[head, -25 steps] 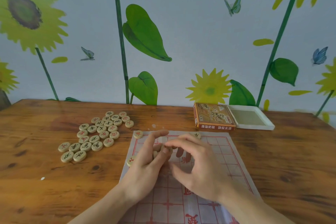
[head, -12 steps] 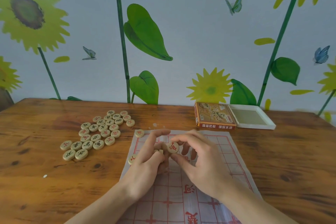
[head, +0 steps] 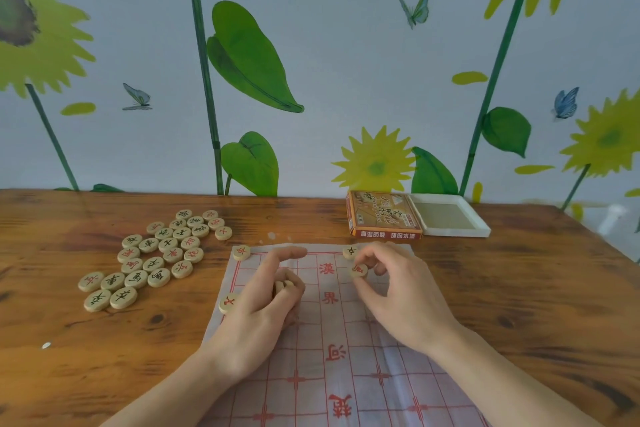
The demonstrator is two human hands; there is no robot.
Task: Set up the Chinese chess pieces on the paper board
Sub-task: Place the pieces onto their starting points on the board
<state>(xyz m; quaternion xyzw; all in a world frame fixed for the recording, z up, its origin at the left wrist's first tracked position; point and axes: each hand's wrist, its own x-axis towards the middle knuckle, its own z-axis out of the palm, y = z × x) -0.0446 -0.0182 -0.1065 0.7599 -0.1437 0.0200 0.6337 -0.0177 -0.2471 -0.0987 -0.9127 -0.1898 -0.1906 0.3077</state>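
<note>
The paper board (head: pixel 329 340) with red grid lines lies on the wooden table in front of me. My right hand (head: pixel 398 298) pinches a round wooden piece (head: pixel 359 270) with a red character just above the board's far right part, beside a black-marked piece (head: pixel 350 251) on the far edge. My left hand (head: pixel 263 302) rests on the board's left part with its fingers curled round some pieces (head: pixel 284 285); the index finger points forward. Two red-marked pieces sit on the board's left edge, one far (head: pixel 241 252) and one near (head: pixel 228 303).
A heap of several loose pieces (head: pixel 152 256) lies on the table left of the board. The orange chess box (head: pixel 384 218) and its white tray (head: pixel 450 217) stand at the back right, against the sunflower wall. A white speck (head: pixel 46 345) lies near left.
My right hand took a red-marked piece from my left hand and carried it right, toward the board's far right edge. My left hand stayed on the board's left part.
</note>
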